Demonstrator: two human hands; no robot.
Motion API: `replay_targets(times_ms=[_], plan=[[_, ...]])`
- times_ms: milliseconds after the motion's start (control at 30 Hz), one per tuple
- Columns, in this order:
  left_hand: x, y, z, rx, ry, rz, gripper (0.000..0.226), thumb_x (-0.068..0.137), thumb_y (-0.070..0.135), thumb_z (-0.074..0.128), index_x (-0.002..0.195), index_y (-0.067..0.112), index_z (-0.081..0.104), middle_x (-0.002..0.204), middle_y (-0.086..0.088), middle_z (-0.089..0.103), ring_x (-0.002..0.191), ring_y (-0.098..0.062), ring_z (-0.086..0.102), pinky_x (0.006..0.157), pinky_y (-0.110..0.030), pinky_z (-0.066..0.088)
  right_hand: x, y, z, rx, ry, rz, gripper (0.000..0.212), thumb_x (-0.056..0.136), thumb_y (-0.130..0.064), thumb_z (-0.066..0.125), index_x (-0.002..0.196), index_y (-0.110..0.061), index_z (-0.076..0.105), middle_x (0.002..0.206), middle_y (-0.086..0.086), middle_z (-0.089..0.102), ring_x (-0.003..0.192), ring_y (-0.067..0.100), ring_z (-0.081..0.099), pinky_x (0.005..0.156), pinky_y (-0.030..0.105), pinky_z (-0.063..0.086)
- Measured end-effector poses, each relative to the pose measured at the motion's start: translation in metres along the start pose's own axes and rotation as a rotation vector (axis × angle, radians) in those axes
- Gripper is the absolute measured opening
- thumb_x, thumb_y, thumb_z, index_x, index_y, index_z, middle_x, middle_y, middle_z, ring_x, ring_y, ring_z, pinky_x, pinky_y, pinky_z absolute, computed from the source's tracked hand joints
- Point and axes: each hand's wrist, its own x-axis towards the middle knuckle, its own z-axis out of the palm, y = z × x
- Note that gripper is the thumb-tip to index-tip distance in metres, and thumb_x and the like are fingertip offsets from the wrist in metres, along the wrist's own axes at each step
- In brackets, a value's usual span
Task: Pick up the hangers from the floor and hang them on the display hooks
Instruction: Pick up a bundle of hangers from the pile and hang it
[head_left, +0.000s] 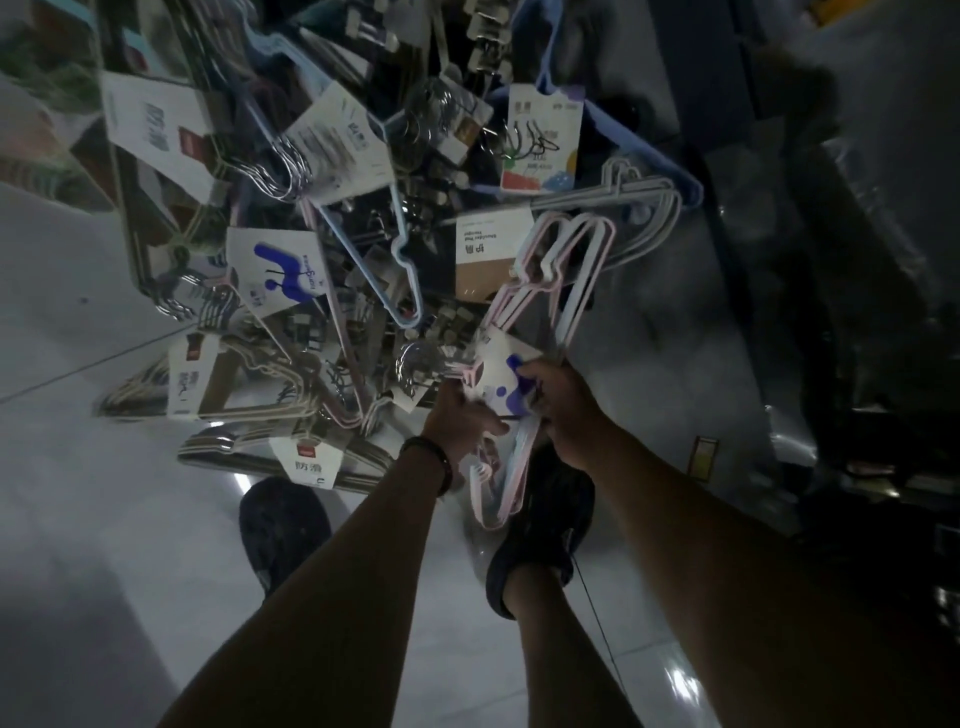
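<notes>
Both my hands hold one bundle of pink, white and pale blue hangers (550, 270) with a white and blue card label (501, 371). My left hand (460, 415), with a dark bracelet at the wrist, grips the bundle's lower part below the label. My right hand (558, 410) grips it at the label's right edge. The bundle's hooks hang down to around my right shoe. In front of me the display hooks (415, 244) carry many labelled packs of hangers, packed close together. More hanger packs (244, 384) hang at the lower left.
A pale tiled floor (104, 519) lies below, with my two dark shoes (283, 525) on it. A dark shelf unit (857, 260) stands at the right. A blue hanger (395, 249) juts forward from the display. The scene is dim.
</notes>
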Motion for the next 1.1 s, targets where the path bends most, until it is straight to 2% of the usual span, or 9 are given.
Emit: replay_targets(times_ms=[200,333,500,600,667,733,800,967,1100], plan=[[-0.081,0.025,-0.008,-0.07,-0.048,0.062,0.049,0.074,-0.014,0.071,0.104,0.018,0.048,0.075,-0.007,0.059,0.076,-0.025,0.053,0.071,-0.042,0.044,-0.077,-0.003,-0.004,0.004,-0.119,0.086,0.037,0.098,-0.052,0.06,0.118,-0.023,0.07,0.111,-0.001,0.077,0.112,0.028,0.069,0.101,0.05,0.052],[-0.152,0.064,-0.026,0.063,-0.063,0.041,0.059,0.073,-0.009,0.076,0.119,0.019,0.051,0.076,-0.006,0.061,0.067,-0.025,0.057,0.059,-0.037,0.048,-0.162,-0.028,-0.004,-0.11,-0.044,-0.012,0.045,0.094,-0.054,0.07,0.129,-0.028,0.062,0.119,-0.001,0.071,0.11,0.024,0.068,0.099,0.051,0.058],[-0.275,0.136,-0.035,0.419,-0.027,0.194,0.061,0.073,-0.026,0.071,0.12,0.005,0.05,0.071,-0.004,0.07,0.055,-0.016,0.066,0.051,-0.033,0.053,-0.298,-0.09,-0.024,-0.85,0.452,-0.463,0.131,0.065,-0.071,0.085,0.162,-0.025,0.011,0.154,0.012,0.029,0.136,0.032,0.036,0.108,0.048,0.045],[-0.375,0.209,-0.031,0.617,-0.051,0.25,0.062,0.069,-0.017,0.079,0.119,0.012,0.056,0.096,-0.015,0.068,0.077,-0.03,0.068,0.068,-0.052,0.06,-0.377,-0.149,-0.04,-1.139,0.38,-0.656,0.134,0.059,-0.086,0.074,0.164,-0.03,0.012,0.163,0.014,0.02,0.149,0.038,0.019,0.117,0.056,0.03],[-0.444,0.255,-0.027,0.733,-0.095,0.308,0.063,0.071,-0.01,0.082,0.12,0.018,0.055,0.106,-0.012,0.068,0.09,-0.03,0.067,0.08,-0.057,0.06,-0.433,-0.196,-0.049,-1.209,0.156,-0.731,0.113,0.057,-0.086,0.073,0.15,-0.029,0.04,0.154,0.008,0.039,0.144,0.032,0.033,0.115,0.053,0.036],[-0.512,0.294,-0.021,0.851,-0.18,0.398,0.061,0.073,-0.005,0.082,0.121,0.022,0.055,0.107,-0.002,0.067,0.095,-0.024,0.066,0.086,-0.05,0.062,-0.496,-0.243,-0.055,-1.184,-0.031,-0.744,0.074,0.059,-0.07,0.087,0.109,-0.023,0.059,0.107,-0.001,0.061,0.098,0.018,0.058,0.083,0.036,0.052],[-0.574,0.324,-0.014,0.984,-0.203,0.48,0.061,0.074,-0.009,0.083,0.122,0.02,0.058,0.104,0.004,0.068,0.092,-0.016,0.068,0.081,-0.03,0.062,-0.562,-0.278,-0.06,-1.161,-0.153,-0.673,0.057,0.063,-0.052,0.097,0.084,-0.021,0.055,0.073,-0.01,0.051,0.063,0.007,0.047,0.056,0.022,0.039],[-0.713,0.377,0.002,1.209,-0.255,0.564,0.057,0.079,-0.006,0.081,0.118,0.028,0.056,0.109,-0.003,0.067,0.09,-0.018,0.064,0.073,-0.031,0.057,-0.699,-0.301,-0.074,-0.786,-0.178,-0.673,0.039,0.063,-0.032,0.102,0.071,-0.017,0.067,0.051,-0.016,0.059,0.05,-0.001,0.058,0.056,0.021,0.047],[-0.785,0.379,-0.004,1.572,0.352,1.205,0.086,0.069,0.07,0.067,0.145,0.034,0.051,0.144,-0.003,0.055,0.132,-0.033,0.054,0.108,-0.045,0.043,-0.763,-0.273,-0.076,-0.48,0.033,-0.735,0.049,0.054,-0.032,0.103,0.06,-0.015,0.057,0.055,-0.01,0.054,0.056,0.008,0.056,0.062,0.033,0.043]])
